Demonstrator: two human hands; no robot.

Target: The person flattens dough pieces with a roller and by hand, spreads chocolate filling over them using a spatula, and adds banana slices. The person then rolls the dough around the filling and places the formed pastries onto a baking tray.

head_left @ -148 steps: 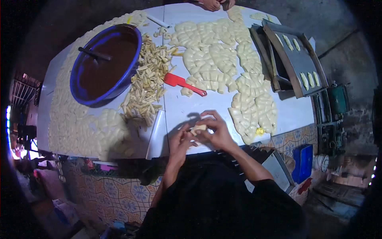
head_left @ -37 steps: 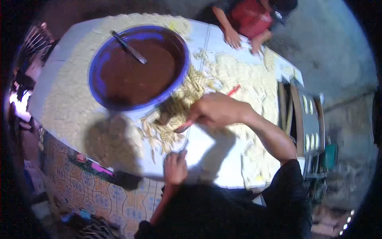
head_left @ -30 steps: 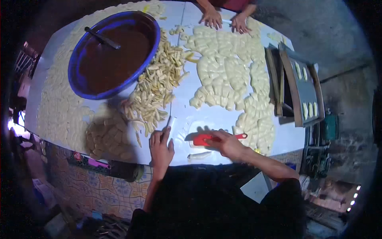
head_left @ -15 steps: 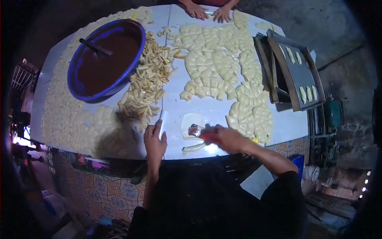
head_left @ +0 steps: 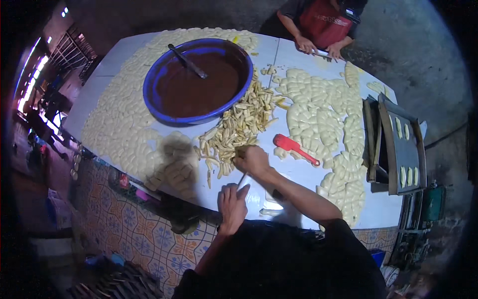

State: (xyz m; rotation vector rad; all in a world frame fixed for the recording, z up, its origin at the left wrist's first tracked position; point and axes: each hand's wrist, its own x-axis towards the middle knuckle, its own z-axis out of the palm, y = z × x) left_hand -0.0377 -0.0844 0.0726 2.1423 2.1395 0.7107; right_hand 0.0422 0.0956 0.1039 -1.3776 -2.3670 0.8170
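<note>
White rod (head_left: 244,181) gripped: left hand (head_left: 233,207), near table (head_left: 382,210) edge | right hand (head_left: 255,160): strips (head_left: 238,127), grip hidden

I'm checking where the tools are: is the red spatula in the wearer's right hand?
No: the red spatula lies on the white table, while the right hand is at the pile of pale strips.

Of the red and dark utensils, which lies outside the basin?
The red spatula, on the white table; the dark utensil rests inside the blue basin.
</note>
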